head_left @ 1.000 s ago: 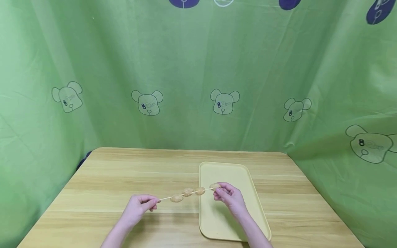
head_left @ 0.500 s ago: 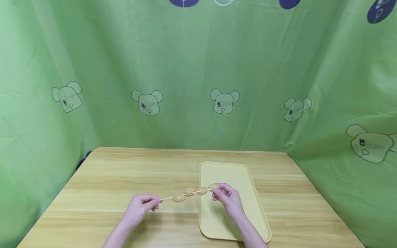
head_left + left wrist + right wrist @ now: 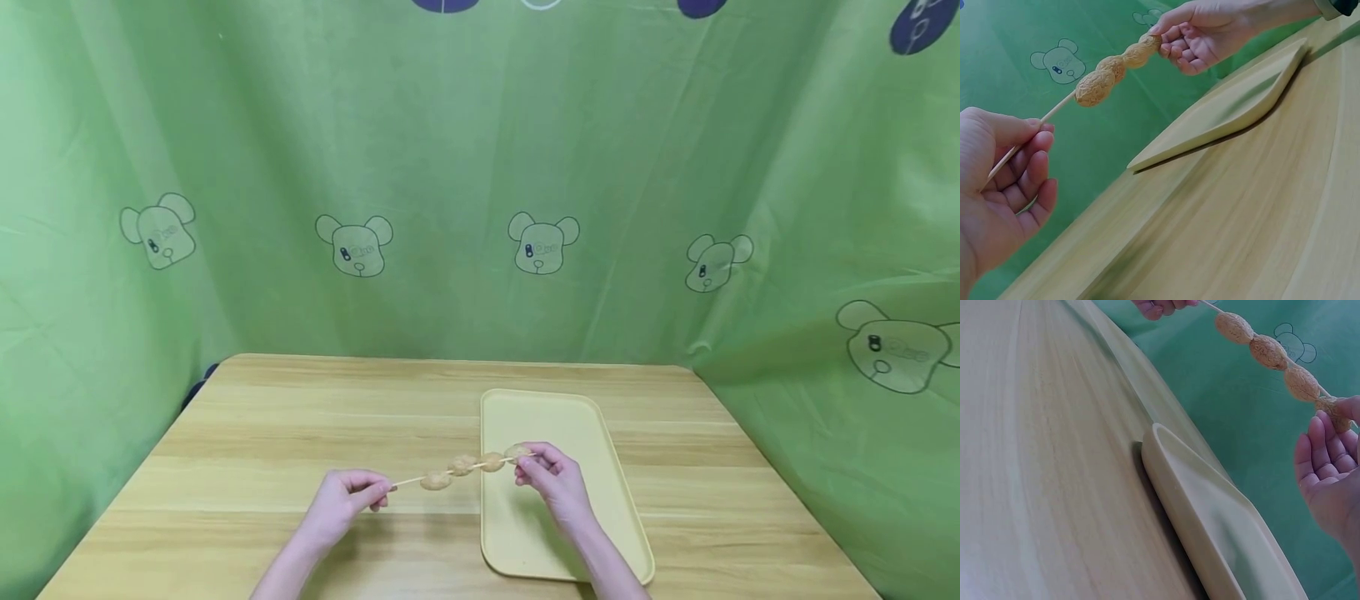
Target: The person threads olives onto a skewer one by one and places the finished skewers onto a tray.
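Observation:
A thin wooden skewer (image 3: 408, 481) is held in the air, slanting up to the right, with several brown, wrinkled oval balls (image 3: 1095, 87) threaded on it. My left hand (image 3: 337, 502) pinches the skewer's bare end between thumb and fingers. At the other end, my right hand (image 3: 558, 490) grips the last ball (image 3: 1331, 414), thumb on one side and fingertips on the other. That ball sits close against its neighbour in the right wrist view. A bit of the skewer's tip shows past it in the head view; the thumb partly covers this ball.
Beneath the right hand lies a pale yellow rectangular tray (image 3: 525, 546) with a low rim, on a wood-grain table (image 3: 300, 417). Green curtains (image 3: 450, 317) with printed bear heads hang behind the table and on both sides.
The last ball has shifted left along the skewer in my right hand, closing the gap to its neighbour. My left hand and the skewer have moved slightly right.

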A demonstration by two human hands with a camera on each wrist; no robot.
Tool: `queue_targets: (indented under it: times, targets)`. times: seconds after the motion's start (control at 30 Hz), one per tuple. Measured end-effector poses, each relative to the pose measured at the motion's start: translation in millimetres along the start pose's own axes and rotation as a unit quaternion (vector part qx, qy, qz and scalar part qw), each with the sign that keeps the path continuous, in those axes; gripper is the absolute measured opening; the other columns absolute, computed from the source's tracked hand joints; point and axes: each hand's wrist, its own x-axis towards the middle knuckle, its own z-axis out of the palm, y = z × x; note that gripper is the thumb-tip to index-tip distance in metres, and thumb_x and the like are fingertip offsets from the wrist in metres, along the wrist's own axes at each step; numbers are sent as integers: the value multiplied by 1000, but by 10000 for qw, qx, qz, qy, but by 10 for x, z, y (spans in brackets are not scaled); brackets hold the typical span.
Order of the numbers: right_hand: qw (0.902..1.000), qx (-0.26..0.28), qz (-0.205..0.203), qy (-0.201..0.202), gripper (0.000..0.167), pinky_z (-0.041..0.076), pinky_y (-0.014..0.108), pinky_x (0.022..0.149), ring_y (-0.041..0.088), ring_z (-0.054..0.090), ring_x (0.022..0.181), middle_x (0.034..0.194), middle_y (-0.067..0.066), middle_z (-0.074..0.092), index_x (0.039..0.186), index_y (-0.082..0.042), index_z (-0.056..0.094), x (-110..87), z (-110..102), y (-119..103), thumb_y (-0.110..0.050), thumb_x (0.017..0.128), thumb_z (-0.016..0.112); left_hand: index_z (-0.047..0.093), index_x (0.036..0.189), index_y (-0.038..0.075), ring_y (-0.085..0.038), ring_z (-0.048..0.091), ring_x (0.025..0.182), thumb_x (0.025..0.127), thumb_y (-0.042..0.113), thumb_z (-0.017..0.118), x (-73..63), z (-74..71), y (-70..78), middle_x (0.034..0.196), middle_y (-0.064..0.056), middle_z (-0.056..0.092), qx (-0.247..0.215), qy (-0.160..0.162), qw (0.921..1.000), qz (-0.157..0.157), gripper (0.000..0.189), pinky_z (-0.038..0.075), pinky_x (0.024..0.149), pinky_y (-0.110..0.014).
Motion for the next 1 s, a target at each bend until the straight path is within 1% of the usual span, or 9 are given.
queue_targets:
  times: [0.17,0.23,0.3,0.43,0.57,0.7,0.87,0.93,1.0]
  targets:
    - [10000,-38,68,-23,36,53,23,67,11,60,69,79,4,61,111,24,45,16,-45,-21,5,84,58,65,92,-12,-9,54,63,85,5,63,6,22,-45,71,-12,64,177,-244,9995,53,19,46,61,-23]
    - [9999,-57,85,-48,36,53,24,68,12,60,69,80,4,61,112,24,45,16,-61,-36,4,84,58,66,93,-11,-9,52,62,85,7,63,5,37,-62,71,-15,63,200,-315,9993,-10,20,45,58,-23]
    - [9999,-83,96,-84,36,53,24,68,11,60,69,80,4,62,112,24,45,19,-76,-47,4,85,58,67,93,-10,-9,51,61,85,8,64,1,57,-79,70,-13,63,247,-380,9989,-86,20,44,56,-22]
    - [9996,-159,89,-218,38,52,24,70,11,60,71,82,3,62,113,24,44,26,-120,-64,1,86,58,67,95,-9,-12,54,65,86,10,63,-7,97,-99,73,-18,63,259,-606,9977,-142,21,46,61,-25]
    - [9990,-209,107,-371,39,52,24,72,11,61,73,85,3,63,115,24,43,42,-177,-63,0,87,57,66,99,-9,-17,58,69,87,10,61,-14,138,-117,76,-22,64,327,-984,9945,-157,22,47,67,-24]
    - [9986,-301,145,-422,39,52,25,73,12,62,75,85,2,63,115,23,43,60,-228,-65,-1,88,57,65,103,-8,-17,61,72,88,6,59,-28,184,-115,77,-23,64,169,-1348,9905,-213,21,48,73,-23]
    - [9984,-338,182,-418,37,52,25,73,13,61,75,86,2,63,115,21,44,76,-287,-86,-1,88,57,63,104,-11,-10,57,63,87,2,58,-40,266,-92,77,-26,64,-114,-1739,9841,-328,22,48,60,-20]
    - [9984,-325,170,-427,34,52,25,73,13,61,75,87,2,63,113,19,46,82,-309,-93,-1,88,57,62,102,-13,-8,55,60,86,0,57,-39,299,-100,76,-26,64,-161,-1888,9814,-294,22,47,55,-20]
    - [9986,-319,154,-402,30,52,25,72,13,61,74,87,3,63,111,16,49,88,-328,-99,-1,87,57,62,101,-14,-7,55,59,85,1,57,-35,328,-113,74,-23,64,-179,-2041,9785,-221,23,47,55,-20]
